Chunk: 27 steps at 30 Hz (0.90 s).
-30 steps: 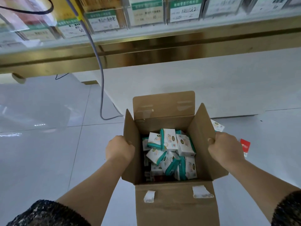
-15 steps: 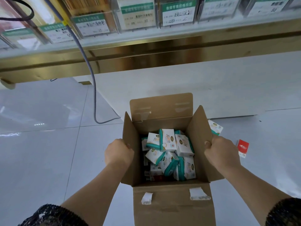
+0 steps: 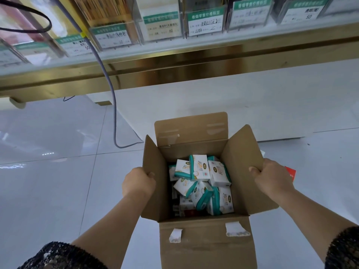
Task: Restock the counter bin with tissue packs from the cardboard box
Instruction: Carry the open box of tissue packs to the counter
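Observation:
An open cardboard box (image 3: 191, 130) is held up in front of me, its four flaps spread. Inside lie several white and teal tissue packs (image 3: 200, 167) in a loose heap. My left hand (image 3: 138, 182) grips the left flap, thumb over its edge. My right hand (image 3: 272, 178) grips the right flap the same way. No counter bin is in view.
A glass display counter with gold trim (image 3: 174, 63) and green price labels (image 3: 205, 21) runs across the top. A grey cable (image 3: 114, 105) hangs from it to the white tiled floor. A small red item (image 3: 290, 172) lies on the floor behind my right hand.
The counter has shifted nearer and further left in view. Both hands keep their grip on the box flaps. The loose pack on the floor is now hidden behind the right flap.

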Motion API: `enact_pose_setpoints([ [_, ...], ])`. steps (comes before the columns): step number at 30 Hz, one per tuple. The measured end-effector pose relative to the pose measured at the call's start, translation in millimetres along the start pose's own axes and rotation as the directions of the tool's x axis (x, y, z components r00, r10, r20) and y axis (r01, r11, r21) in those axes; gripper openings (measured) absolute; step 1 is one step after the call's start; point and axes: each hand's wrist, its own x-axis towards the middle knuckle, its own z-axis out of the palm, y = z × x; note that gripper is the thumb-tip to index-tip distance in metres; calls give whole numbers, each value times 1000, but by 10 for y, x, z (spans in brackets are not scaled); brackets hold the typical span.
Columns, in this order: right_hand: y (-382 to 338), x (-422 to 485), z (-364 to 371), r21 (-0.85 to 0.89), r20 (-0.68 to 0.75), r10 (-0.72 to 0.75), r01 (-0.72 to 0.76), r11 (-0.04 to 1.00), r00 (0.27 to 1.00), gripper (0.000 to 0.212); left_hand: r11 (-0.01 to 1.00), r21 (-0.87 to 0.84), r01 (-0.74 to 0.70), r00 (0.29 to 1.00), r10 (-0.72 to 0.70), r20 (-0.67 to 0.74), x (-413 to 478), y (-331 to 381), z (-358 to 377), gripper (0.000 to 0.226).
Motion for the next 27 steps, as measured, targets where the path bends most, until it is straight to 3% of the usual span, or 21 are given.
enact_pose_setpoints([
  [4, 30, -51, -23, 22, 11, 25, -25, 999, 1000, 29, 1000, -29, 13, 999, -14, -35, -68, -47, -27, 31],
  [8, 79, -94, -59, 93, -35, 104, -101, 991, 994, 68, 995, -73, 67, 993, -74, -95, -159, -70, -65, 87],
  [11, 102, -114, -105, 36, -85, 102, -99, 994, 991, 86, 994, 13, 105, 982, -101, -160, -208, -34, -114, 100],
  [14, 79, -130, -175, -50, -105, 107, -113, 992, 989, 91, 996, 53, 78, 979, -67, -195, -258, 52, -135, 98],
  [18, -52, -141, -287, -21, -214, 15, -20, 1000, 977, 88, 1000, 8, -21, 982, 22, -190, -344, 233, -138, 88],
  [22, -269, -149, -395, 95, -364, -219, 270, 958, 905, 61, 981, -54, -184, 956, 166, -243, -420, 466, -163, 70],
  [27, -530, -191, -440, 315, -328, -334, 436, 843, 883, 31, 899, -274, -341, 914, 249, -321, -475, 764, -195, 41],
])
